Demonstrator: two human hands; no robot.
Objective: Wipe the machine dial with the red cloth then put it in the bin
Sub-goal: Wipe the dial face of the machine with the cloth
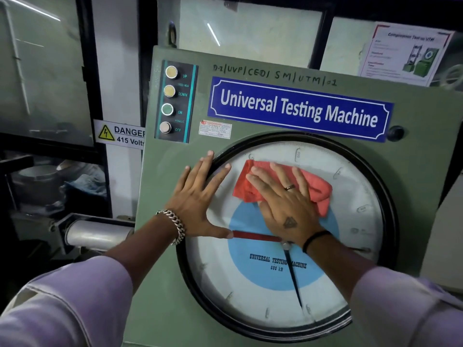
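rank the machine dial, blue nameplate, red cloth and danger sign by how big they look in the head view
1. machine dial, clearly largest
2. blue nameplate
3. red cloth, partly under the right hand
4. danger sign, right edge hidden

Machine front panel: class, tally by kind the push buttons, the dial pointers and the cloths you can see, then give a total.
Push buttons: 4
Dial pointers: 2
Red cloth: 1
Total: 7
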